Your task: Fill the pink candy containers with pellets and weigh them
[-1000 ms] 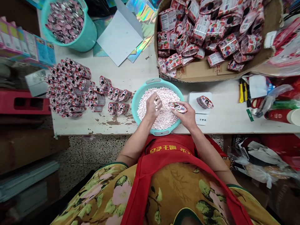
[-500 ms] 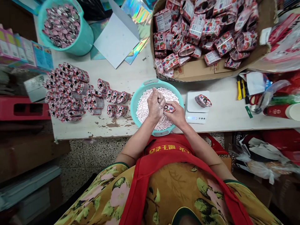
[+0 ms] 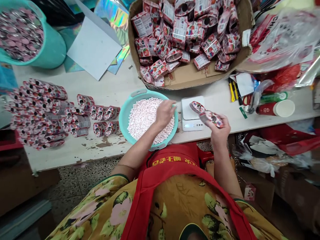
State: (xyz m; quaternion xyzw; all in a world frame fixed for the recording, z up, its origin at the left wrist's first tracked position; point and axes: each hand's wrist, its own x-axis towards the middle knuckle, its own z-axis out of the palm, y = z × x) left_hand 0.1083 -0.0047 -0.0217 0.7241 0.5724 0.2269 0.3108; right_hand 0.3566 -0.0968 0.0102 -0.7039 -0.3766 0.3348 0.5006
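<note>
My right hand (image 3: 221,131) grips a small oval container (image 3: 213,119) with a red-and-white strawberry print, just right of the white digital scale (image 3: 192,125). A similar printed container (image 3: 197,106) is on the scale's platform, its edge close to or touching the held one. Over the right side of a turquoise basin (image 3: 125,128) is my left hand (image 3: 164,115), its fingers curled together. Whether it holds anything is hidden. Small pale pink candies (image 3: 142,116) fill the basin.
Rows of upright printed containers (image 3: 47,113) stand left of the basin. Behind, a cardboard box (image 3: 190,80) holds many more. A turquoise bucket (image 3: 55,46) of small round pieces is at far left. Cutters (image 3: 232,91) and a paper cup (image 3: 283,108) lie right of the scale.
My right hand has carried the container from over the basin to the right, beside the scale. My left hand stays over the basin, now apart from it. The view has shifted right.
</note>
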